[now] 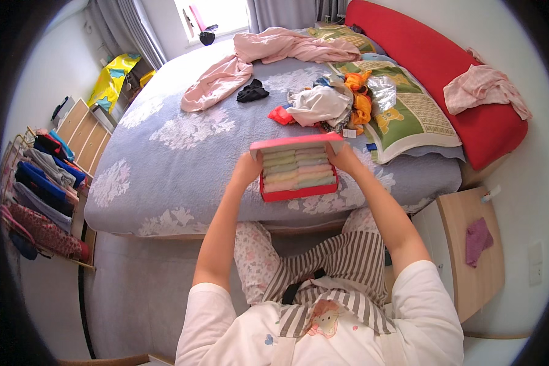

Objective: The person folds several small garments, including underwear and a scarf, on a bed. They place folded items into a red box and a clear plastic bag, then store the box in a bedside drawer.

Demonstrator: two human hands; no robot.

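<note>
A red cardboard box (300, 196) rests on the quilted bedspread (164, 174) near the bed's edge. Inside it lie rolled or folded pastel cloths (297, 170) in two columns. Above the box's far side, a red lid with a pale inside (295, 143) is held tilted; my left hand (248, 170) grips its left end and my right hand (343, 156) its right end. Beyond the lid is a heap of clothes with a white garment (318, 105), an orange cloth (360, 104) and a clear plastic bag (382, 94). A black cloth (252, 91) lies left of the heap.
A pink blanket (274, 48) is bunched across the bed. Green patterned pillows (398, 110) lie by the red headboard (430, 68), which has a pink checked cloth (482, 89) over it. A nightstand (476, 247) stands right, a clothes rack (50, 183) left.
</note>
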